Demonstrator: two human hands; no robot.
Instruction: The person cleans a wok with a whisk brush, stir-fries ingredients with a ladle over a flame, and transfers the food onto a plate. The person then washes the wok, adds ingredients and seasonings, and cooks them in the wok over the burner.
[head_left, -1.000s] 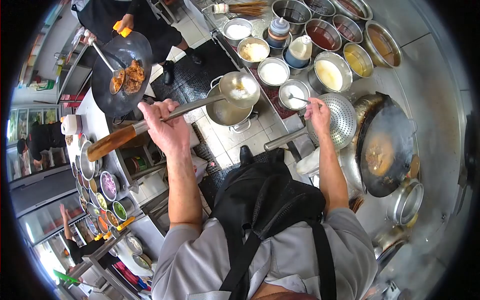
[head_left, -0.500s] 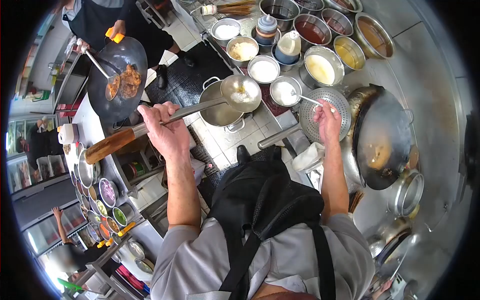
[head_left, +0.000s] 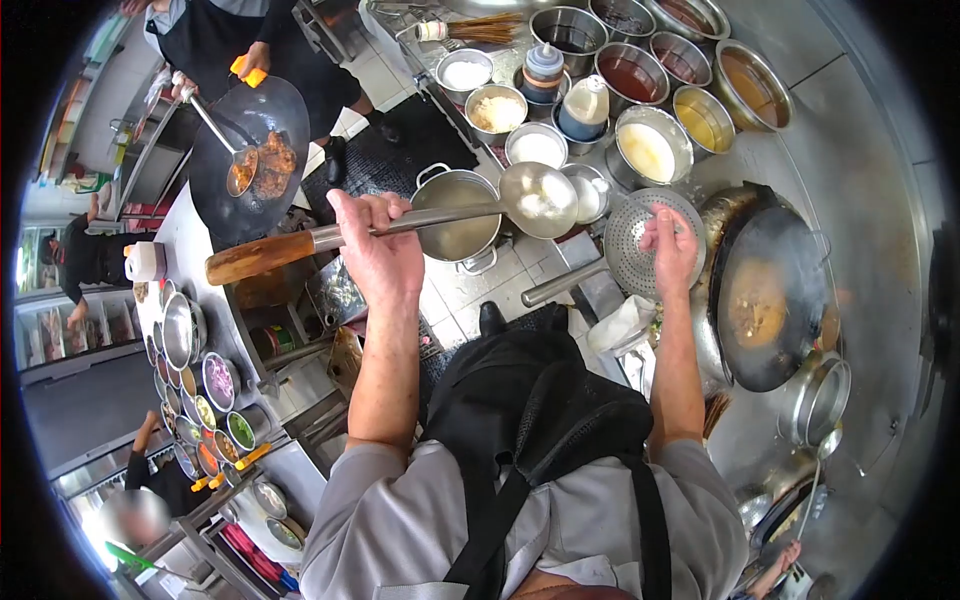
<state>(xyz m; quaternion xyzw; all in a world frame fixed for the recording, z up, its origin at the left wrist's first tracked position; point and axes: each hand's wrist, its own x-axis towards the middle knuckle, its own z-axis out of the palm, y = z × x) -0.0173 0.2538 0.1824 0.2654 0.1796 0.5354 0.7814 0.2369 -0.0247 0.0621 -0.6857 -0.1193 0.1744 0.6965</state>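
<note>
My left hand (head_left: 382, 245) is wrapped round the long handle of a ladle (head_left: 540, 200), gripping near the wooden end. White and yellowish stuff lies in the ladle's bowl, which partly covers a small metal bowl of white powder (head_left: 592, 195). My right hand (head_left: 670, 248) is closed in a pinch over a perforated strainer (head_left: 625, 235). A small pale spoon handle (head_left: 655, 209) shows at its fingertips; the rest of that spoon is hard to make out. Below the ladle stands a two-handled pot (head_left: 455, 235).
To the right, a smoking wok (head_left: 765, 300) holds brownish food. Bowls of sauces and a bowl of pale yellow liquid (head_left: 647, 150) stand ahead. A co-worker at upper left tilts another wok (head_left: 250, 150) with dark food. Cut-vegetable containers (head_left: 220, 382) line the left counter.
My left hand has moved the ladle right, over the white-powder bowl. My right hand has shifted slightly and its spoon no longer visibly reaches into that bowl. The view has shifted slightly.
</note>
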